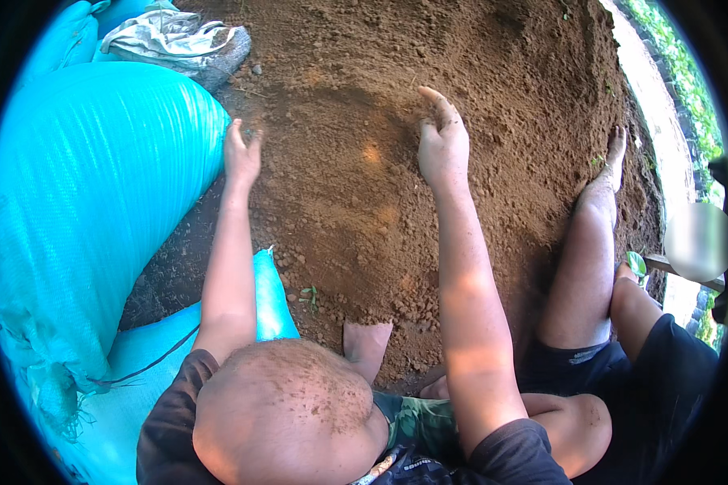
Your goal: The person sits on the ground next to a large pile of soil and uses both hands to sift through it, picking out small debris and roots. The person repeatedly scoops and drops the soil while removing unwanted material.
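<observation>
Loose brown soil (352,200) lies heaped before me. My left hand (242,154) is at the soil's left side, thumb and fingers apart, with nothing seen in it. Right beside it bulges a large, full turquoise woven sack (97,157); whether my fingers touch it I cannot tell. Over the soil to the right, my right hand (446,142) is held with fingers slightly curled and apart, soil stuck to them, holding nothing. Below, my bent knee (285,406) is dusted with soil, and a bare foot (367,345) is partly buried.
A flatter turquoise sack (158,357) lies beneath my left arm. At the upper left is a crumpled white-and-grey sack (176,42) beside more turquoise sacks (60,36). Another person's bare leg (582,273) stretches along the right. Beyond runs a pale edge (655,103) with green plants (685,73).
</observation>
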`<state>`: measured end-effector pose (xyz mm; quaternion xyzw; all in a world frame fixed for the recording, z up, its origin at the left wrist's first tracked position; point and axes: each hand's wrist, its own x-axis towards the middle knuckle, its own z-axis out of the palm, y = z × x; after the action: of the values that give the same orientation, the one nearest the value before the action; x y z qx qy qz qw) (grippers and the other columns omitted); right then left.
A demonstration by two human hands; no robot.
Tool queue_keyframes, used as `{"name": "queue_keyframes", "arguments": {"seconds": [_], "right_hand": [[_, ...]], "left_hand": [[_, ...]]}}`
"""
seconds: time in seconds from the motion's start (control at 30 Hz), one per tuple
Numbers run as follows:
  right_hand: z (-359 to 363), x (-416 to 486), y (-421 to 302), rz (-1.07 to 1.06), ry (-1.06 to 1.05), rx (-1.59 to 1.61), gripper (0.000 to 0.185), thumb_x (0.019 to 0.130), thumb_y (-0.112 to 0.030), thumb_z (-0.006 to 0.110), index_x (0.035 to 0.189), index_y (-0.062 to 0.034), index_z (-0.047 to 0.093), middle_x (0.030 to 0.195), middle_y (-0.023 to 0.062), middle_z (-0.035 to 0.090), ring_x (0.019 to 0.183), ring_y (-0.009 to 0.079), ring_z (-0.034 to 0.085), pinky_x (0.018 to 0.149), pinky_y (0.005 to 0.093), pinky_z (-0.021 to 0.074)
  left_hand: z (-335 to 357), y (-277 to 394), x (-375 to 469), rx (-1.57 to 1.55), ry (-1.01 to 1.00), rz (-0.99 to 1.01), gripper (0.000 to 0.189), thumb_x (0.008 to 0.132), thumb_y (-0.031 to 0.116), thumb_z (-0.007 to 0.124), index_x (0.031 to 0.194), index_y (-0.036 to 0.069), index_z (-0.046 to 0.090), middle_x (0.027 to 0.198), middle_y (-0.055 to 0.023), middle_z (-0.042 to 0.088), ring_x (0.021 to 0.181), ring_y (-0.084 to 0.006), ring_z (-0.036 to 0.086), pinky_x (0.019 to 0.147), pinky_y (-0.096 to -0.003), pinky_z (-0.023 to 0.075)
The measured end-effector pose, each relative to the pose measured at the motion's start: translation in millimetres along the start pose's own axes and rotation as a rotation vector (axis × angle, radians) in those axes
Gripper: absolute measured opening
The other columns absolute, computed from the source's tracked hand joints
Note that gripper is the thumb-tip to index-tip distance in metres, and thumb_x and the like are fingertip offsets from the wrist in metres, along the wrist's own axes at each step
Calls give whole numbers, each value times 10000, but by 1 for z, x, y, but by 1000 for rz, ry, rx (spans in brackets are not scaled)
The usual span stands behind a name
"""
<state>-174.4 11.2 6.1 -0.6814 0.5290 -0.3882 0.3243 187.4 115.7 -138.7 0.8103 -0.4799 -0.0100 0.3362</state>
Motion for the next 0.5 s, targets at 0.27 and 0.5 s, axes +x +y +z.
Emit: {"name": "queue_keyframes", "arguments": {"seconds": [0.27, 0.5], "right_hand": [[42, -46, 27, -76, -36, -242, 513, 992, -151, 723, 1498, -210, 668, 1770, 140, 361, 1674, 364, 254, 1367, 491, 264], [44, -47, 30, -79, -9, -225, 472, 992, -128, 702, 1458, -196, 693, 1744, 133, 414, 1653, 370, 304, 1350, 489, 295]], "left_hand": [[58, -18, -12, -135, 11, 107, 685, 1112, 230, 637, 1691, 13, 343, 1730, -280, 375, 1600, -456, 373, 1309, -540, 326], [55, 5, 32, -134, -28, 93, 434, 1067, 153, 659, 1480, 20, 653, 1563, -249, 604, 1470, -440, 547, 1247, -475, 436]]}}
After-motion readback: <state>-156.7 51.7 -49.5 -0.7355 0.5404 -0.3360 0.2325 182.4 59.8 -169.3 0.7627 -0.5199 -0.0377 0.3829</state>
